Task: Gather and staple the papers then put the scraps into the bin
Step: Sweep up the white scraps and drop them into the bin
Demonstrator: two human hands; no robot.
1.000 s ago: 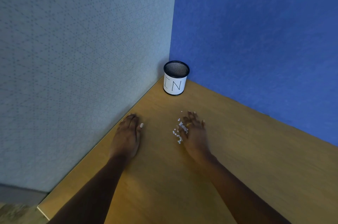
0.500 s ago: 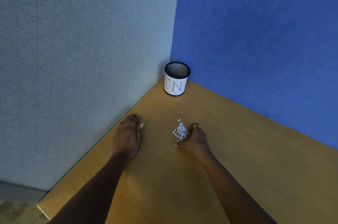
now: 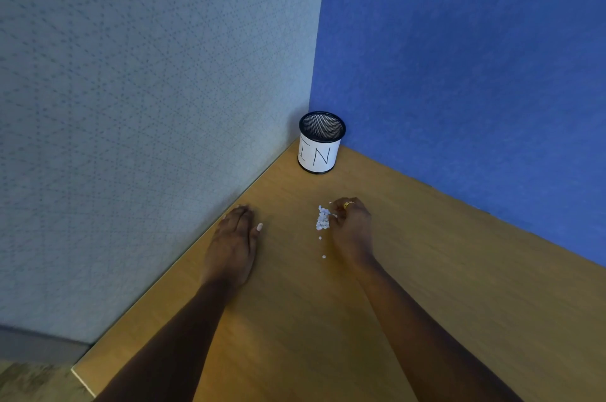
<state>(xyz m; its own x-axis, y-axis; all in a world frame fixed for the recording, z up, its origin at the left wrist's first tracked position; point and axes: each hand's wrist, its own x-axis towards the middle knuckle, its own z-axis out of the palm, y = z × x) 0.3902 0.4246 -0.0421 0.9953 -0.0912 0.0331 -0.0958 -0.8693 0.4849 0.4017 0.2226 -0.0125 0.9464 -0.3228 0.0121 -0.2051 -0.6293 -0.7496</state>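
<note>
Listing the items on the desk (image 3: 442,286), each placed from the bin (image 3: 321,152):

**Bin.** Black mesh cup with a white paper sleeve lettered "IN". It stands upright in the far corner of the desk with its mouth open.

**Scraps (image 3: 323,219).** Small white punched dots, heaped on the desk on your side of the bin and clear of it. Two strays (image 3: 324,257) lie further from the bin than the heap.
- Handling, as a judgement: they weigh almost nothing and are loose and flat, so they are likely to scatter at a breath or cling to your skin.
- They offer no single place to grip.
- Rake them into a tight mound and pinch from its base, or sweep them into a cupped palm.
- Carry them low and empty them right over the bin's mouth.

**Right hand (image 3: 352,227).** It is on your side of the bin, touching the heap's right edge.
- A ring (image 3: 348,204) is on one finger.
- The fingers are curled in with their tips among the dots.
- You cannot tell from here whether any dots are actually pinched.

**Left hand (image 3: 234,244).** It is left of the heap and further from the bin, beside the grey partition (image 3: 131,139). It lies flat with the palm down and the fingers straight, holding nothing.

**Papers, stapler.** Neither is in view.
</note>
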